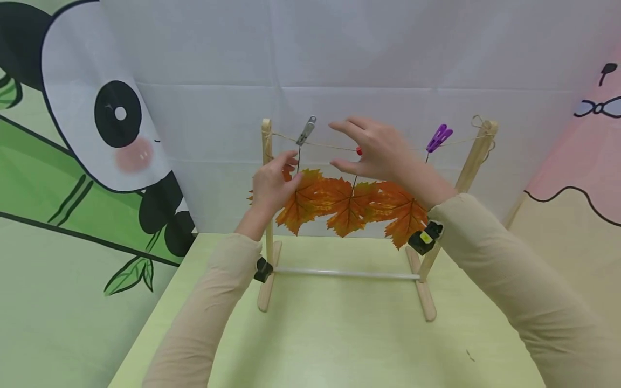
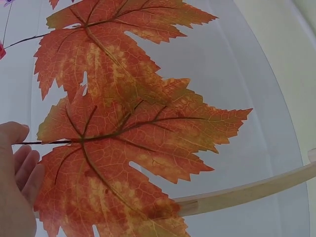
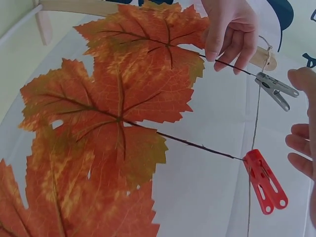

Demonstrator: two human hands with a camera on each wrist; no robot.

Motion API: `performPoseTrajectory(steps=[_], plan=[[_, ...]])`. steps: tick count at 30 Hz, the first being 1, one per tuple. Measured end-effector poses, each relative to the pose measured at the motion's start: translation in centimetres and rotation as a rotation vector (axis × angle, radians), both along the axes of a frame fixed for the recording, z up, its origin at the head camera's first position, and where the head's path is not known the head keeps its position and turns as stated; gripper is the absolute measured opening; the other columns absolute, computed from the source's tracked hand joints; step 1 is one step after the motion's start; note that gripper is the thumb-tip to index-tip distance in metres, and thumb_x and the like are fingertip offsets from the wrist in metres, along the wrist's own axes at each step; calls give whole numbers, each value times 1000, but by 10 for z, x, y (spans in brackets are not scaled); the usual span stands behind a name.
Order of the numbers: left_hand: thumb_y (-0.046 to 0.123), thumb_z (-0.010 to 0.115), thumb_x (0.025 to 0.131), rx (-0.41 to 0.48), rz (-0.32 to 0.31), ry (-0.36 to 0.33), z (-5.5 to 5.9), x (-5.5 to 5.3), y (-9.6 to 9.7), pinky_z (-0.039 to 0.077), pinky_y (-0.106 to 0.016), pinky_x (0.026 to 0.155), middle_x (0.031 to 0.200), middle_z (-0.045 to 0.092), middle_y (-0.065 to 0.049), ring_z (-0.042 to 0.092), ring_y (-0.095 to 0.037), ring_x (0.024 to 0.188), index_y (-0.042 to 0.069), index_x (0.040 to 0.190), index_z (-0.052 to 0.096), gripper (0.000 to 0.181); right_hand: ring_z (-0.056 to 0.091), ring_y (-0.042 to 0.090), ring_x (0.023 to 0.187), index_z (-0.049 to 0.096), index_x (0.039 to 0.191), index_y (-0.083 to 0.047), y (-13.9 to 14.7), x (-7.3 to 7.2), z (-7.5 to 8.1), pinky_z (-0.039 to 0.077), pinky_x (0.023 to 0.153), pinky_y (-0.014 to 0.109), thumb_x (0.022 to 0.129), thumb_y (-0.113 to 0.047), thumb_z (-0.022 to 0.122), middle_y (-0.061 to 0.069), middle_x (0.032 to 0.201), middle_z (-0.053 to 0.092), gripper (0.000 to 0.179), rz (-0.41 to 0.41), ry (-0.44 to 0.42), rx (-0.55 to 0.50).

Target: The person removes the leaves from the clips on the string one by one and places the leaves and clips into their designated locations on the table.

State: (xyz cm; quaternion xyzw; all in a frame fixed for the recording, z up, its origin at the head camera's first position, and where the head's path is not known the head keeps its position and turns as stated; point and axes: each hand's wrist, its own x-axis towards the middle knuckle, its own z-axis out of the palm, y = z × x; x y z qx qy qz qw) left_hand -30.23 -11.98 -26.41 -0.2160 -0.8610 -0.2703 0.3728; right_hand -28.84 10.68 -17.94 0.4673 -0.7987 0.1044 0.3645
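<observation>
Three orange-red artificial maple leaves (image 1: pixel 349 207) hang by dark stems from a string between wooden posts. A grey clothespin (image 3: pixel 276 89) clips the left stem, a red clothespin (image 3: pixel 264 180) the middle one and a purple clothespin (image 1: pixel 439 138) the right one. My left hand (image 1: pixel 273 182) is at the left leaf's stem, just below the grey clothespin. Its thumb and fingers stand apart, with the stem passing between them in the left wrist view. Beside the red clothespin, my right hand (image 1: pixel 375 148) has thumb and fingers spread apart and holds nothing.
The wooden frame has a left post (image 1: pixel 267 145), a right post (image 1: pixel 477 156), flat feet and a white crossbar (image 1: pixel 344 273) low down. It stands on a pale yellow-green table (image 1: pixel 339 334). Behind hangs a cloth backdrop (image 1: pixel 339 48) with a panda drawing.
</observation>
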Motion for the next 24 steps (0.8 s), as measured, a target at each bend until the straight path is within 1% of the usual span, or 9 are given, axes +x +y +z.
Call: performPoseTrajectory(steps=[4, 10, 15, 19, 24], plan=[[12, 67, 81, 18, -12, 3, 0, -1, 1, 51, -32, 66, 92, 68, -10, 64, -22, 74, 2, 112, 60, 33, 60, 27, 84, 54, 121, 0, -7, -7, -1, 51, 73, 38, 77, -30, 70, 16, 107, 60, 55, -1, -27, -41], [13, 65, 83, 40, -12, 7, -2, -2, 0, 50, -32, 64, 89, 69, -9, 65, -20, 74, 4, 110, 61, 29, 58, 25, 92, 54, 122, -2, -16, -15, -3, 49, 73, 36, 81, -27, 67, 14, 102, 59, 49, -13, -136, -128], [11, 64, 83, 42, -14, 26, -2, -2, 0, 50, -33, 62, 87, 69, -9, 65, -21, 72, 2, 107, 62, 26, 57, 24, 93, 53, 123, -2, -24, -17, -4, 48, 75, 34, 83, -25, 66, 13, 108, 58, 48, -21, -202, -188], [8, 63, 83, 41, -15, 39, -3, -2, 1, 50, -33, 62, 86, 69, -9, 65, -21, 71, 2, 105, 62, 23, 57, 23, 93, 53, 124, -2, -32, -19, -5, 47, 77, 33, 84, -22, 65, 12, 113, 57, 47, -15, -228, -244], [7, 63, 83, 40, -21, 56, -3, -3, 2, 50, -33, 61, 86, 69, -9, 65, -21, 70, 2, 103, 63, 21, 57, 22, 93, 51, 125, -2, -40, -22, -5, 47, 78, 32, 85, -23, 64, 12, 112, 57, 47, -30, -256, -257]])
